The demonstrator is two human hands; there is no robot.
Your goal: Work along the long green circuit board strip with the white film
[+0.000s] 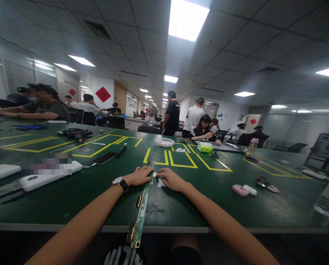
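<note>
A long, narrow green circuit board [144, 206] lies lengthwise in front of me, its near end reaching past the table's edge. Gold-brown flexible strips [138, 201] stick out from its left side. My left hand [139, 176], with a watch on the wrist, presses bent fingers onto the far part of the board and grips it. Just to the right, my right hand [170, 179] is closed, fingertips at the board's right edge by a small pale piece. What those fingers pinch is too small to make out. Under that hand lies a scrap of white material [160, 183].
The green table [98, 206] carries yellow tape outlines. A white power bank [51, 176] and a phone [105, 157] lie left. Farther off are a white basket [164, 142] and a green box [205, 147]. A pink case [240, 190] and a clear container [328, 200] are right. Several people sit or stand beyond.
</note>
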